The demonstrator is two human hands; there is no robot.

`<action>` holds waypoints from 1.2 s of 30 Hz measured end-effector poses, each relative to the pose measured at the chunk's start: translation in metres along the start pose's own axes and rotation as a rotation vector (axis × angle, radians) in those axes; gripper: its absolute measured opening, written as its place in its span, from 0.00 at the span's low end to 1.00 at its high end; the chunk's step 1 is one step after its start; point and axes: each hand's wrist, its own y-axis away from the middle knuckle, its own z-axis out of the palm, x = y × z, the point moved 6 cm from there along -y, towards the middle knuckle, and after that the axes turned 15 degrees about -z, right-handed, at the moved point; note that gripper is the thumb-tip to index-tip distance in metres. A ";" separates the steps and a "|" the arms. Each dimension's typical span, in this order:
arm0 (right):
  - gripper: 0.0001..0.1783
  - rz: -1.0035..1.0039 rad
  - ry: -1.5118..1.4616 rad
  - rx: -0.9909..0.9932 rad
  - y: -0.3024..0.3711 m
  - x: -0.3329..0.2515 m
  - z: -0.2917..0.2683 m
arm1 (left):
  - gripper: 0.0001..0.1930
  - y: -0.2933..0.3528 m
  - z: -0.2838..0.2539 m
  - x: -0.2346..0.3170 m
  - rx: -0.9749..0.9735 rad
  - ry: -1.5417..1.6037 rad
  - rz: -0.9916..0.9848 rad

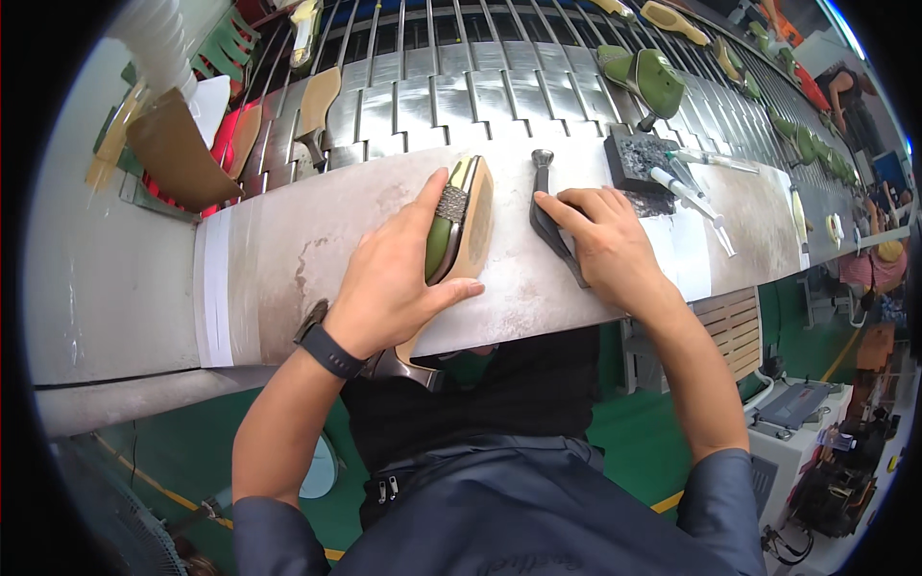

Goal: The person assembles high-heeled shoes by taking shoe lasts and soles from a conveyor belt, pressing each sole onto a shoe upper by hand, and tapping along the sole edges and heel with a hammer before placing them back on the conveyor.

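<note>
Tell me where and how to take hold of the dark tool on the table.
Take the dark tool by its wider middle, just below the narrow neck, probably best from above and the right: it lies flat on the table, its knob pointing away from the person, and the right grip touches it from that side.

Shoe workshop, I judge from afar: slatted metal conveyor along far edge of worktable, bearing green shoe forms and tan sole; green floor with yellow line below near edge; co-worker beyond right end.
</note>
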 end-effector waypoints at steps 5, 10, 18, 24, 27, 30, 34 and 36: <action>0.22 0.194 -0.072 0.131 -0.007 -0.017 0.001 | 0.58 0.000 0.004 -0.003 0.037 -0.062 0.046; 0.21 0.338 -0.939 0.446 -0.025 -0.025 -0.003 | 0.59 -0.001 0.004 -0.001 0.108 -0.091 0.109; 0.12 0.436 -1.075 0.433 -0.071 0.011 -0.003 | 0.60 -0.007 0.004 -0.002 0.022 -0.086 0.046; 0.16 0.206 -0.903 0.181 -0.066 -0.019 -0.021 | 0.60 -0.005 0.001 -0.003 0.056 -0.104 0.079; 0.16 0.174 -0.880 0.145 -0.069 -0.026 -0.025 | 0.59 -0.006 0.000 -0.002 0.051 -0.112 0.075; 0.14 0.251 -0.848 0.251 -0.074 -0.011 -0.020 | 0.59 -0.006 -0.001 -0.001 0.036 -0.118 0.073; 0.10 0.485 -0.951 0.324 -0.097 0.031 -0.004 | 0.60 -0.005 -0.001 -0.003 0.024 -0.117 0.073; 0.10 0.432 -0.934 0.298 -0.097 0.030 -0.007 | 0.60 -0.004 -0.002 -0.005 0.017 -0.114 0.070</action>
